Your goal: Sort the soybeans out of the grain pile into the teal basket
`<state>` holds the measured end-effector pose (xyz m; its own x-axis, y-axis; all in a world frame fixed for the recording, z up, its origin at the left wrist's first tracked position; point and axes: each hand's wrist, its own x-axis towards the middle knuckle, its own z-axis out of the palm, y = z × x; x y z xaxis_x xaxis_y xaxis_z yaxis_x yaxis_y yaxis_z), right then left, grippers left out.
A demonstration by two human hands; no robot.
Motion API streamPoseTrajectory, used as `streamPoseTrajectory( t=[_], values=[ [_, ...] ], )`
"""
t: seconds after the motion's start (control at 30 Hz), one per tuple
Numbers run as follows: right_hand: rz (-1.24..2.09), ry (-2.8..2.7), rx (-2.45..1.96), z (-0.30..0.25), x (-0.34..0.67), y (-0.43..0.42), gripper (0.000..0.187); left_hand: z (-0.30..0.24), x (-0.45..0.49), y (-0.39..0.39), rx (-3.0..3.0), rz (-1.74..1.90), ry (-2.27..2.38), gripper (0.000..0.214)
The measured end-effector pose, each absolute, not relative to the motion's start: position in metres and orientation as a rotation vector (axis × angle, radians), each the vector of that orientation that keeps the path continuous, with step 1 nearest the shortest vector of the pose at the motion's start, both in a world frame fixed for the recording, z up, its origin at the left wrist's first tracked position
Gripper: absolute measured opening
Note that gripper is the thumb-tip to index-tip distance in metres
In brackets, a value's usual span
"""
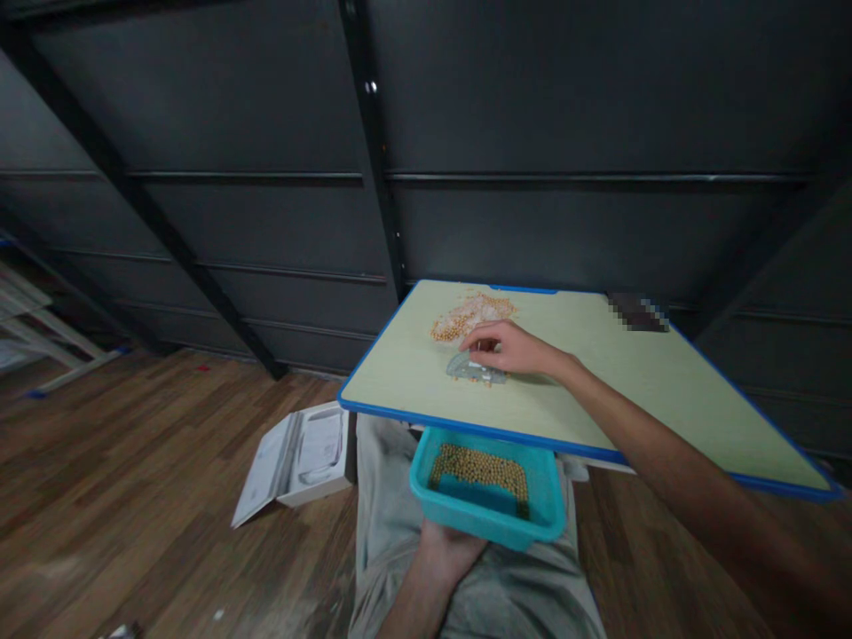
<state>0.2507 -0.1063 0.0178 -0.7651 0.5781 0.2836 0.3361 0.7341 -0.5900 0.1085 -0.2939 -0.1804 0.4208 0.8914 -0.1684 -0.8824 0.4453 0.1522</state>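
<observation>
My right hand (502,344) is closed on a clear protractor (474,367), which lies low against the yellow tabletop with a few soybeans along its near edge. Just beyond it spreads a pile of soybeans mixed with white grains (469,317). Under the table's front edge, my left hand (453,543) holds a teal plastic basket (466,513) from below, its fingers hidden beneath the bottom. Inside the basket, soybeans (479,467) lie mostly toward the far and right sides, above my lap.
The table (565,395) has a blue rim. A dark, pixelated object (637,312) sits at its far right. An opened white box (312,453) stands on the wooden floor to the left. Dark panels (565,222) rise behind the table. A white metal frame (59,333) is far left.
</observation>
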Motion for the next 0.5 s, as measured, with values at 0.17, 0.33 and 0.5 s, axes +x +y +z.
streamPoseTrajectory(
  t=[0.17,0.33,0.5],
  values=[
    [0.887,-2.466,-0.702,0.016,0.25,-0.107,0.021,-0.18,0.107,-0.293,0.012,1.237,0.255,0.04],
    [0.988,-2.496,-0.677,0.014,0.247,-0.11,0.026,-0.176,0.108,-0.292,-0.043,1.295,0.306,0.042],
    [1.251,-2.525,-0.673,0.013,0.239,-0.123,0.034,-0.171,0.108,-0.292,-0.078,1.336,0.338,0.04]
  ],
)
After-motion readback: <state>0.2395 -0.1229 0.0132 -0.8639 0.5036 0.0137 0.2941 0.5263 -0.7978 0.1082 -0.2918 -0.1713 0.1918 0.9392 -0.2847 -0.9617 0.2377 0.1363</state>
